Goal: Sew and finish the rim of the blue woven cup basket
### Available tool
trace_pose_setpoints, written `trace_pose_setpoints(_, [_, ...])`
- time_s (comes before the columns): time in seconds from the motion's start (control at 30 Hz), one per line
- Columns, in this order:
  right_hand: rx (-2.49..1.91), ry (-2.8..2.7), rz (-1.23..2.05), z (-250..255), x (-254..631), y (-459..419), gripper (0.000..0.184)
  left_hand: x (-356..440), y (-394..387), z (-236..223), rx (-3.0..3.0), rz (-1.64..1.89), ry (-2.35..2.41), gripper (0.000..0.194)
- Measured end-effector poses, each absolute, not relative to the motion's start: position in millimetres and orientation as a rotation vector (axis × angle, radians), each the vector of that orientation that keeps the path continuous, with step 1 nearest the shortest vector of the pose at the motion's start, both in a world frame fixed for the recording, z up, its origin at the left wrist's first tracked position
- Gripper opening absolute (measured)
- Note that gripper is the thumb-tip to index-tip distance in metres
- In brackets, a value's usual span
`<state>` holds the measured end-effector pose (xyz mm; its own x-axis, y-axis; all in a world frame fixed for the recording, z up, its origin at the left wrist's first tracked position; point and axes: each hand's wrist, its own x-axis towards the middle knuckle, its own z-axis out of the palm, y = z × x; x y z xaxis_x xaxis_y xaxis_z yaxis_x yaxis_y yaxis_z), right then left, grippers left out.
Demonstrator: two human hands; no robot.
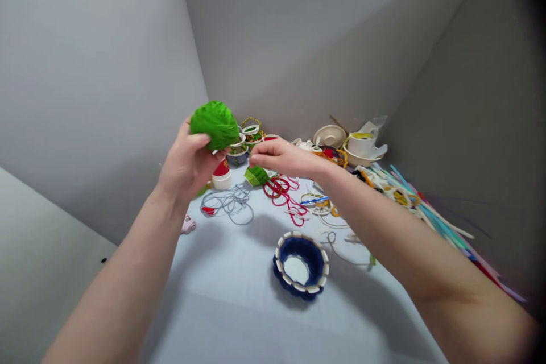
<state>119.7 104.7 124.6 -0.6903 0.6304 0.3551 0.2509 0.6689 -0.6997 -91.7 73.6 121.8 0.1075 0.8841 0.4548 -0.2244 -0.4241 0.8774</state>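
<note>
A ball of bright green yarn (214, 124) is gripped in my left hand (183, 156), raised above the back of the table. To the right of it, my right hand (277, 156) reaches in with its fingers bent and pressed together. What they pinch, if anything, is too small to make out. Just under those fingertips is a green piece with a pale edge (256, 176); whether they touch it I cannot tell. Nearer to me stands a small navy blue basket (302, 266) with a white scalloped rim, apart from both hands.
Loops of grey cord (232, 202) and red cord (286, 196) lie behind the basket. A red and white tub (222, 176) and small decorated baskets (252, 132) stand at the back. Rightward are a white cup (362, 145), a blue pen (314, 201) and colored strips (447, 233).
</note>
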Motion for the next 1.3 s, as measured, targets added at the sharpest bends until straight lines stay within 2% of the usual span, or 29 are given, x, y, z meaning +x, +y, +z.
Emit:
trace_pose_setpoints(0.07, [-0.652, -2.297, 0.842, 126, 117, 103, 0.024, -92, 76, 121, 1.527, 1.548, 0.814, 0.044])
trace_pose_setpoints(0.2, [-0.682, -2.162, 0.786, 129, 119, 106, 0.026, -93, 71, 122, 1.605, 0.995, 0.789, 0.048])
trace_pose_setpoints(0.23, [-0.691, -2.169, 0.801, 128, 120, 106, 0.026, -93, 70, 124, 1.552, 1.031, 0.698, 0.047])
trace_pose_setpoints(0.3, [-0.694, -2.249, 0.859, 126, 119, 104, 0.025, -92, 70, 127, 1.435, 1.352, 0.563, 0.043])
trace_pose_setpoints(0.37, [-0.676, -2.317, 0.891, 126, 117, 101, 0.024, -91, 72, 129, 1.45, 1.578, 0.65, 0.042])
trace_pose_setpoints(0.4, [-0.665, -2.309, 0.882, 126, 116, 100, 0.023, -91, 72, 129, 1.515, 1.539, 0.762, 0.044])
trace_pose_setpoints(0.47, [-0.656, -2.208, 0.843, 129, 115, 100, 0.023, -92, 71, 129, 1.628, 1.223, 0.926, 0.049])
trace_pose_setpoints(0.53, [-0.66, -2.115, 0.828, 130, 114, 103, 0.024, -92, 68, 130, 1.587, 1.012, 0.842, 0.049])
trace_pose_setpoints(0.57, [-0.662, -2.118, 0.841, 129, 114, 105, 0.025, -91, 68, 131, 1.529, 1.054, 0.751, 0.048])
trace_pose_setpoints(0.63, [-0.655, -2.206, 0.877, 128, 112, 106, 0.026, -89, 70, 130, 1.42, 1.35, 0.636, 0.045])
trace_pose_setpoints(0.7, [-0.642, -2.287, 0.88, 127, 110, 106, 0.026, -89, 75, 127, 1.449, 1.565, 0.748, 0.045])
trace_pose_setpoints(0.73, [-0.639, -2.29, 0.867, 127, 110, 106, 0.025, -91, 77, 125, 1.528, 1.527, 0.868, 0.047])
trace_pose_setpoints(0.8, [-0.652, -2.231, 0.842, 126, 111, 109, 0.025, -94, 78, 120, 1.686, 1.186, 1.012, 0.05])
trace_pose_setpoints(0.87, [-0.657, -2.168, 0.881, 121, 111, 115, 0.026, -96, 74, 118, 1.676, 0.903, 0.921, 0.05])
trace_pose_setpoints(0.9, [-0.647, -2.153, 0.928, 117, 111, 119, 0.027, -95, 73, 118, 1.616, 0.9, 0.83, 0.052])
trace_pose_setpoints(1.03, [-0.62, -2.15, 1.035, 90, 105, 139, 0.025, -86, 76, 117, 1.341, 1.241, 0.558, 0.054])
trace_pose_setpoints(1.13, [-0.778, -2.201, 0.83, 66, 104, 158, 0.017, -81, 84, 111, 1.253, 1.227, 0.51, 0.043])
trace_pose_setpoints(1.23, [-0.952, -2.332, 0.423, 43, 108, 177, 0.04, -84, 85, 106, 1.207, 1.215, 0.478, 0.033])
trace_pose_setpoints(1.3, [-0.974, -2.487, 0.147, 29, 108, 187, 0.055, -88, 81, 106, 1.186, 1.238, 0.46, 0.033])
